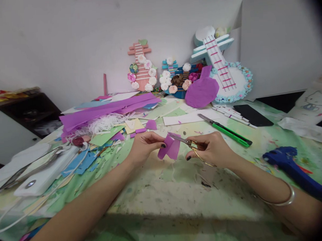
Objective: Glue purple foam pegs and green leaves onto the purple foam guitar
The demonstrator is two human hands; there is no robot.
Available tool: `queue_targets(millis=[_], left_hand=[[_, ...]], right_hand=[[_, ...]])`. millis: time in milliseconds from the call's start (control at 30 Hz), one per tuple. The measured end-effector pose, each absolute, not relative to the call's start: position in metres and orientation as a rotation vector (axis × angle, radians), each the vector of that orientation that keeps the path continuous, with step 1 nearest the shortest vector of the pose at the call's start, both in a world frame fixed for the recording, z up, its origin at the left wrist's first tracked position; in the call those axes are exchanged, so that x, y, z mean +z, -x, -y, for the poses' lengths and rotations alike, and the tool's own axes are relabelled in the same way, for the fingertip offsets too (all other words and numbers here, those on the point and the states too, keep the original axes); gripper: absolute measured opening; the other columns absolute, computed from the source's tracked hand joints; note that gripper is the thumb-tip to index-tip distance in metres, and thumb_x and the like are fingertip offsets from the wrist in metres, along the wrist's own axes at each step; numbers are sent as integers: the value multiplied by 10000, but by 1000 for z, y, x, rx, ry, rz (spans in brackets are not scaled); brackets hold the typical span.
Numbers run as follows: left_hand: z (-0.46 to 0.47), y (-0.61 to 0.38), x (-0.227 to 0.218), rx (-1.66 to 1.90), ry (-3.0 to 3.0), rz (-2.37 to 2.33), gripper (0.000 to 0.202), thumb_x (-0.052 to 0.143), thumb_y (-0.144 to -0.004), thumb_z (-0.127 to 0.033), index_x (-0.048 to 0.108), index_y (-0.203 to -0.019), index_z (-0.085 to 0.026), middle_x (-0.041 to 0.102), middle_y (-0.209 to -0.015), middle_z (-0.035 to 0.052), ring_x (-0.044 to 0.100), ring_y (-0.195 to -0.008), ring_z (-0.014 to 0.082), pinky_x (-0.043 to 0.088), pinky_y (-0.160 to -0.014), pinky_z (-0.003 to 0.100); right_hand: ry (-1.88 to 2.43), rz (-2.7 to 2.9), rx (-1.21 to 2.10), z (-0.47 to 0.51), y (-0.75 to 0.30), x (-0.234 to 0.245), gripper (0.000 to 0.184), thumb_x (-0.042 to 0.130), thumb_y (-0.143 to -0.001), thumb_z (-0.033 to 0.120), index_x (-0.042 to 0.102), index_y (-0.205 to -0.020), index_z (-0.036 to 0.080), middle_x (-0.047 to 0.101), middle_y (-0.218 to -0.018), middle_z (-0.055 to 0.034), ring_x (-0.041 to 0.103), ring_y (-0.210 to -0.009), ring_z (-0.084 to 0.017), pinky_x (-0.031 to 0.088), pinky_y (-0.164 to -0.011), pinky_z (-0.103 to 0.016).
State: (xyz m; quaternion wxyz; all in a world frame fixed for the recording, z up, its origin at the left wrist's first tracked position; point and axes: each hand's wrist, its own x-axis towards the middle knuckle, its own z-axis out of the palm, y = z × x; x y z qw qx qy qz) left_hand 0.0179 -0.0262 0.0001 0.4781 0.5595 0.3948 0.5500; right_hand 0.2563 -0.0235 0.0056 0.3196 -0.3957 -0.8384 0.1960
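Note:
My left hand (147, 146) pinches a small piece of purple paper (174, 149) between thumb and fingers, above the front of the table. Scissors with gold handles (187, 141) are in my right hand (214, 148), its fingers and thumb through the loops. Their blades lie across the upper part of the purple paper. Some of the paper is hidden behind my left thumb and the blades. Small purple scraps (151, 125) lie just beyond my left hand.
A green utility knife (231, 134), a black phone (253, 115) and a blue glue gun (285, 157) lie on the right. Long purple paper strips (109, 110), white string (102, 123) and a white power strip (46, 171) fill the left. Flower-decorated guitar shapes (141, 70) stand behind, beside a purple guitar-shaped cutout (202, 90).

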Motion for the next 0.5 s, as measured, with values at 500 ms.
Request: queue_targets(millis=[500], left_hand=[[23, -15, -7, 1258, -1262, -892, 175, 848, -493, -214, 740, -622, -163, 701, -626, 51, 614, -576, 133, 496, -584, 250]], right_hand=[[976, 2254, 507, 21, -259, 6, 533, 684, -658, 594, 738, -896, 120, 324, -484, 55, 211, -518, -88, 215, -445, -215]])
